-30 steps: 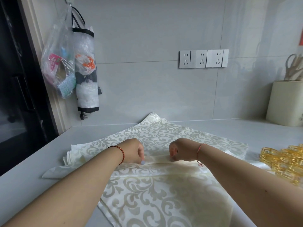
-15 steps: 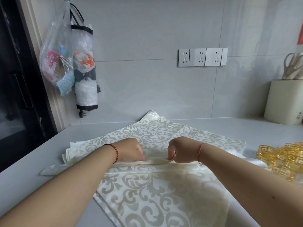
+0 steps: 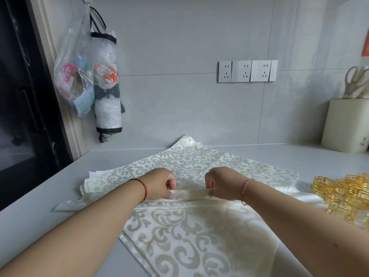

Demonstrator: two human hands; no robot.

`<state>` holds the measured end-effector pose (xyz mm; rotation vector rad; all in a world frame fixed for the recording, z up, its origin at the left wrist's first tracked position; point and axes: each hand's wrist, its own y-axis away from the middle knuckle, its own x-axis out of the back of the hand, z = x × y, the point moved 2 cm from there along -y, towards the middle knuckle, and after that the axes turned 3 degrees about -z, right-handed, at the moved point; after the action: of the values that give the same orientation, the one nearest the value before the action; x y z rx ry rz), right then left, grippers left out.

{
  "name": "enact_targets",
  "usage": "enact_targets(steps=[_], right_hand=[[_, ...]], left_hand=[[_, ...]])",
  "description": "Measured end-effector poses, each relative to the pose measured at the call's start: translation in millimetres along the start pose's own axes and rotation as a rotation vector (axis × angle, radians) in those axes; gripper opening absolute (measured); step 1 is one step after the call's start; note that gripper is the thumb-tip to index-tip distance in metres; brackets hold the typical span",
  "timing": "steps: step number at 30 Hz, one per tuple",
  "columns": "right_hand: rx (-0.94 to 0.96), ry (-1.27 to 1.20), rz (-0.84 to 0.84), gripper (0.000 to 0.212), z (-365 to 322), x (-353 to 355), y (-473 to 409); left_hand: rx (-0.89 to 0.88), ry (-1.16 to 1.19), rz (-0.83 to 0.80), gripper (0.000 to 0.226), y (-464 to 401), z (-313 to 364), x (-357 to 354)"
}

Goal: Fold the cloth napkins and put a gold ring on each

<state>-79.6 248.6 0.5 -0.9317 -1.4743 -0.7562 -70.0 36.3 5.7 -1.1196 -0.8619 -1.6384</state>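
Cream damask napkin [image 3: 191, 232]: lay spread on the grey counter [image 3: 40, 206] at the centre of the view, its far edge gathered into a narrow raised pleat running from 9 to 3 o'clock.
Left hand [image 3: 159, 183]: sat at the pleat's 9 o'clock end, fingers curled, pinching the fold between thumb and fingertips.
Right hand [image 3: 221, 182]: sat at the pleat's 3 o'clock end, likewise curled and pinching the fold; the two hands were near each other but apart.
Napkin stack [image 3: 199, 162]: more patterned napkins lay flat beneath and beyond the hands, towards 12 o'clock, one corner reaching the wall.
Gold rings [image 3: 347, 194]: a heap rested on the counter at 3 o'clock, just beside the napkins.
Utensil holder [image 3: 345, 124]: a cream pot stood at 2 o'clock, scissors handles sticking out.
Hanging bags [image 3: 89, 76]: hung on the wall at 10 o'clock.
Sockets [image 3: 247, 71]: were fixed to the tiles at 12 o'clock.
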Motion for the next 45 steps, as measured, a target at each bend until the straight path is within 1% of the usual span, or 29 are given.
enact_targets(steps=[2,4,6,11,13,15,17,18,20,22,23,24,26,27,29,30,33,36,39,41,43,45], right_hand=[[0.027,0.043,0.028,0.010,-3.7,-2.6,5.6],[0.056,0.080,0.046,0.020,-6.5,-4.7,11.3],[0.072,0.104,0.045,0.026,-9.3,-5.8,17.8],[0.082,0.122,0.029,0.033,-16.6,-9.2,34.9],[0.074,0.110,0.033,0.037,-20.5,-9.5,42.4],[0.100,0.104,0.033,0.047,-25.6,-8.1,50.3],[0.140,0.121,-0.002,0.055,-30.4,-6.8,58.6],[0.157,0.143,-0.027,0.054,-32.2,-7.1,61.6],[0.168,0.165,-0.064,0.045,-34.0,-8.2,63.7],[0.127,0.113,-0.053,0.031,-37.1,-5.3,57.6],[0.086,0.061,-0.033,0.033,-38.8,-3.5,51.1],[0.033,0.010,-0.016,0.038,-40.0,-1.3,42.3],[-0.048,-0.061,0.001,0.039,-42.9,-1.6,24.2],[-0.069,-0.081,0.001,0.035,-44.0,-3.8,15.5],[-0.092,-0.116,-0.033,0.027,-46.3,-10.2,2.7],[-0.096,-0.142,-0.067,0.028,-47.2,-13.0,-1.9],[-0.083,-0.156,-0.147,0.037,-50.6,-12.6,-6.3],[-0.044,-0.119,-0.208,0.032,-52.6,-9.2,-5.3],[0.005,-0.101,-0.228,0.022,-53.3,-5.6,-3.0],[0.041,-0.111,-0.219,0.016,-51.3,-1.9,-1.0],[0.077,-0.138,-0.232,0.016,-49.0,2.3,3.4],[0.114,-0.146,-0.267,0.015,-47.4,4.6,9.1]], left_hand=[[-0.020,-0.019,0.000,0.021,5.4,1.9,-0.4],[-0.024,-0.037,-0.009,0.018,11.1,3.3,-0.2],[-0.027,-0.050,-0.020,0.021,16.6,4.0,-0.5],[-0.077,-0.116,-0.048,0.020,33.5,9.9,-4.8],[-0.091,-0.115,-0.077,0.029,41.1,12.5,-7.3],[-0.131,-0.143,-0.111,0.043,47.6,13.3,-10.9],[-0.163,-0.195,-0.122,0.050,52.8,11.9,-16.5],[-0.179,-0.223,-0.115,0.051,55.4,11.4,-19.5],[-0.206,-0.268,-0.101,0.048,59.0,12.4,-24.8],[-0.196,-0.242,-0.121,0.036,58.8,16.7,-23.1],[-0.165,-0.188,-0.135,0.028,55.6,18.4,-20.2],[-0.129,-0.118,-0.144,0.026,49.4,19.2,-16.1],[-0.057,0.058,-0.140,0.033,36.3,15.5,-9.6],[-0.028,0.142,-0.132,0.031,29.8,12.4,-7.7],[0.018,0.211,-0.126,0.015,21.3,6.7,-6.0],[0.042,0.197,-0.130,0.009,18.9,3.8,-5.6],[0.123,0.082,-0.172,0.026,15.6,-3.9,-3.0],[0.190,-0.049,-0.264,0.026,17.8,-5.8,1.8],[0.191,-0.098,-0.319,0.030,21.9,-0.6,5.6],[0.181,-0.019,-0.325,0.030,26.6,-0.3,7.4],[0.191,0.116,-0.341,0.022,35.4,-2.4,8.3],[0.197,0.219,-0.390,0.015,45.8,-6.4,7.1]])
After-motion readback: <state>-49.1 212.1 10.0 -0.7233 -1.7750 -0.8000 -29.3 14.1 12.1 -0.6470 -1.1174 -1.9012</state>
